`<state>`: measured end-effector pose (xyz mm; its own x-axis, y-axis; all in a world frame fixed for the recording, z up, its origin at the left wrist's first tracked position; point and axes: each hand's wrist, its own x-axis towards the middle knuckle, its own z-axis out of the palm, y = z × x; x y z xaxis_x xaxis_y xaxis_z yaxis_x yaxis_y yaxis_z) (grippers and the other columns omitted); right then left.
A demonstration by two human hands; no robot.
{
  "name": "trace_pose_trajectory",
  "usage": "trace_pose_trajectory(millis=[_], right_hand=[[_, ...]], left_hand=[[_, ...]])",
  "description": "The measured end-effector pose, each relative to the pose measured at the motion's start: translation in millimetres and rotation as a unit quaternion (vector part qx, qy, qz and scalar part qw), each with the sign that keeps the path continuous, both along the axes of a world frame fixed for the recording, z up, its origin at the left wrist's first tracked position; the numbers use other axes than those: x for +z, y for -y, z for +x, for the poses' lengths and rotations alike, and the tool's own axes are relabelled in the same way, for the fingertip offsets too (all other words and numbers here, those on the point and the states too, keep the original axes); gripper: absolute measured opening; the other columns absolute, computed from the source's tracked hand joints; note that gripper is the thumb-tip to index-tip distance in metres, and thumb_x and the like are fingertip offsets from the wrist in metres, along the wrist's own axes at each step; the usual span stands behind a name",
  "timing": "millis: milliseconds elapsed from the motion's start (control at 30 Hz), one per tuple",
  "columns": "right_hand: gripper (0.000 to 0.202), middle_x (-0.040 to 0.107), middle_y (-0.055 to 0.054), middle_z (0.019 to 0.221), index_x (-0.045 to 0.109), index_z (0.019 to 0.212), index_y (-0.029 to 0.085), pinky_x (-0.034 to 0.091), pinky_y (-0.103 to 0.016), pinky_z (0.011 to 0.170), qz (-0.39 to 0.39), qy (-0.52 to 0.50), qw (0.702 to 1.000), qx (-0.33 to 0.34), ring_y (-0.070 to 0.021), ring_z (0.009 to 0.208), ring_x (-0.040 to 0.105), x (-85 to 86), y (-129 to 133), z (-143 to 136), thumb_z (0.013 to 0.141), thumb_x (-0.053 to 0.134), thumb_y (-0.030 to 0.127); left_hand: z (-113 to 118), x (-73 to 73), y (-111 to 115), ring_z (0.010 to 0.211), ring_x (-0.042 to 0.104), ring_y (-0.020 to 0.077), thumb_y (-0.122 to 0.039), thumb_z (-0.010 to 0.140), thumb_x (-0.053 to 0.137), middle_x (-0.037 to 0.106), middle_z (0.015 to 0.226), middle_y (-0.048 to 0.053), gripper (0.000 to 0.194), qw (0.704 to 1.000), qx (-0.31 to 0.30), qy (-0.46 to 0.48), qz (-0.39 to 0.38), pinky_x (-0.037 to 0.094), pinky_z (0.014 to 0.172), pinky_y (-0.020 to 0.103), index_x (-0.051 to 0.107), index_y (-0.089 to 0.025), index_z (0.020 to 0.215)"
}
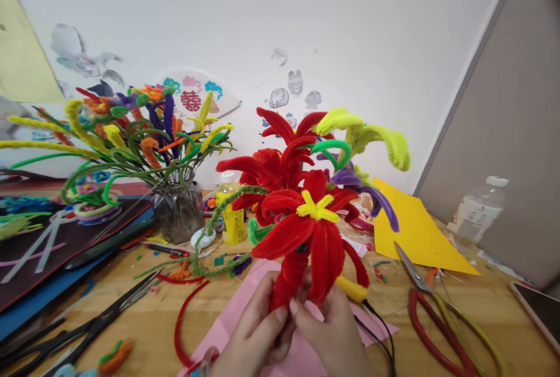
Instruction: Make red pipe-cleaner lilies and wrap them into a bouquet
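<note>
A bouquet of fuzzy pipe-cleaner flowers stands upright at the centre, with a red flower with a yellow middle (317, 206) in front and yellow-green and purple petals behind it on the right. Its stem is wrapped in red (291, 275). My left hand (258, 327) is closed round the lower left of this stem. From the right, my right hand (326, 321) pinches the base of the same stem, thumb near the left thumb. Pink paper (236, 301) lies beneath both hands. A loose red strip (179, 324) curves to the left of them.
Black scissors (91, 324) lie at left, red-handled scissors (431, 307) at right. Behind are a glass vase (179, 210) of pipe-cleaner flowers, a yellow bottle (231, 213), yellow paper (411, 231) and a clear bottle (476, 213). A yellow tool (352, 289) with a black cord lies beside my right hand.
</note>
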<state>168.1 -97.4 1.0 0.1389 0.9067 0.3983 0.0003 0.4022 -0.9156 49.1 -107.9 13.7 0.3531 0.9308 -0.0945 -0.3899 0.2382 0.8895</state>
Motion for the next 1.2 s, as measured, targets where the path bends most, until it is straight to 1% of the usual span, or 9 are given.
trace_pose_trajectory(millis=[200, 333, 433, 533, 700, 833, 933, 1033, 1200], right_hand=[[0.013, 0.061, 0.001, 0.061, 0.056, 0.069, 0.020, 0.047, -0.022, 0.053, 0.007, 0.017, 1.000, -0.007, -0.0144, 0.057, 0.056, -1.9, 1, 0, 0.059, 0.055, 0.011], [0.013, 0.061, 0.001, 0.061, 0.056, 0.070, 0.020, 0.047, -0.022, 0.053, -0.002, 0.031, 1.000, -0.004, -0.0144, 0.058, 0.057, 2.0, 2, 0, 0.060, 0.055, 0.011], [0.013, 0.061, 0.001, 0.062, 0.055, 0.069, 0.020, 0.047, -0.022, 0.052, 0.003, 0.033, 0.999, -0.004, -0.0140, 0.058, 0.057, 2.5, 2, -1, 0.060, 0.055, 0.011], [0.013, 0.061, 0.001, 0.062, 0.055, 0.068, 0.020, 0.047, -0.022, 0.052, 0.010, 0.026, 1.000, -0.008, -0.0142, 0.058, 0.057, 2.6, 2, -2, 0.059, 0.055, 0.011], [0.012, 0.063, 0.000, 0.064, 0.056, 0.068, 0.020, 0.048, -0.023, 0.054, -0.011, 0.009, 1.000, -0.026, -0.0156, 0.061, 0.058, 8.9, 6, -3, 0.058, 0.056, 0.013], [0.011, 0.063, 0.000, 0.065, 0.055, 0.067, 0.020, 0.048, -0.025, 0.056, -0.021, 0.005, 1.000, -0.019, -0.0162, 0.063, 0.059, 11.7, 7, -3, 0.057, 0.056, 0.015], [0.010, 0.062, 0.000, 0.064, 0.053, 0.065, 0.020, 0.047, -0.025, 0.056, -0.030, -0.006, 0.999, -0.010, -0.0161, 0.063, 0.058, 11.9, 7, -4, 0.057, 0.055, 0.016], [0.009, 0.060, 0.001, 0.063, 0.053, 0.065, 0.020, 0.046, -0.026, 0.057, -0.040, -0.010, 0.999, -0.003, -0.0160, 0.062, 0.058, 13.0, 7, -4, 0.057, 0.054, 0.017], [0.010, 0.058, 0.001, 0.062, 0.053, 0.067, 0.021, 0.045, -0.026, 0.056, -0.048, -0.012, 0.999, 0.002, -0.0160, 0.062, 0.056, 14.4, 8, -5, 0.057, 0.053, 0.018]], left_hand=[[0, -0.4, 0, 0.049, 0.029, 0.0056, -0.043, 0.066, 0.066, 0.042, 0.059, -0.005, 0.051, 1.000, 0.002, -0.007, 0.003, 0.016, 0.047, 0.019, 0.049, -0.021, 0.109], [0, 0.1, 0, 0.046, 0.024, 0.0053, -0.047, 0.066, 0.064, 0.035, 0.054, -0.008, 0.054, 1.000, -0.016, -0.013, 0.019, 0.013, 0.045, 0.020, 0.047, -0.019, 0.110], [-1, -0.1, -1, 0.046, 0.022, 0.0049, -0.049, 0.065, 0.065, 0.034, 0.055, -0.008, 0.056, 0.999, -0.038, -0.016, 0.034, 0.011, 0.044, 0.020, 0.046, -0.018, 0.108], [-2, -0.2, -2, 0.046, 0.021, 0.0048, -0.047, 0.064, 0.065, 0.034, 0.056, -0.008, 0.055, 0.997, -0.052, -0.017, 0.053, 0.011, 0.044, 0.020, 0.046, -0.018, 0.106], [1, 5.4, 1, 0.044, 0.021, 0.0047, -0.048, 0.066, 0.063, 0.033, 0.054, -0.009, 0.052, 0.997, -0.040, -0.022, 0.062, 0.010, 0.042, 0.020, 0.047, -0.018, 0.105], [2, 9.2, 2, 0.044, 0.023, 0.0046, -0.046, 0.068, 0.063, 0.035, 0.055, -0.008, 0.046, 0.997, -0.030, -0.028, 0.066, 0.011, 0.041, 0.019, 0.047, -0.019, 0.101], [2, 7.2, 1, 0.043, 0.022, 0.0041, -0.043, 0.071, 0.060, 0.034, 0.055, -0.009, 0.036, 0.996, -0.030, -0.033, 0.071, 0.011, 0.041, 0.020, 0.048, -0.019, 0.095], [1, 5.5, 0, 0.044, 0.022, 0.0046, -0.039, 0.075, 0.056, 0.033, 0.055, -0.009, 0.029, 0.996, -0.028, -0.036, 0.077, 0.012, 0.042, 0.020, 0.046, -0.019, 0.094], [3, 10.1, 2, 0.046, 0.023, 0.0050, -0.036, 0.074, 0.055, 0.032, 0.056, -0.009, 0.027, 0.996, -0.030, -0.035, 0.078, 0.012, 0.042, 0.020, 0.044, -0.019, 0.092]])
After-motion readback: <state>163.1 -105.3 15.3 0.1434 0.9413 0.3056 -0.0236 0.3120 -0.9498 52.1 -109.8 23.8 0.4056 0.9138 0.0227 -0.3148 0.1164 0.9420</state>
